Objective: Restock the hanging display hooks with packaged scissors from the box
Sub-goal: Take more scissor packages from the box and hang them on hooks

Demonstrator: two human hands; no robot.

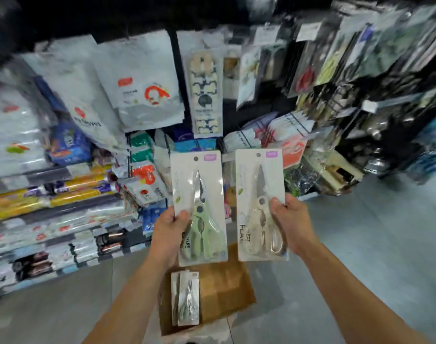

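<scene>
**Head view.** The left hand [171,227] pinches the green-handled scissors pack [199,194] at its lower left edge. The right hand [290,219] pinches the cream-handled scissors pack [259,184] at its right edge. Each grip has the thumb on the front. Both packs are upright above the open box [226,291] on the floor, which holds further packs [186,299]. Hanging probably follows: present one pack at a time, hang hole [195,158] level with the hook. The hanging display [207,95] is blurred, so the target hook cannot be identified.
</scene>
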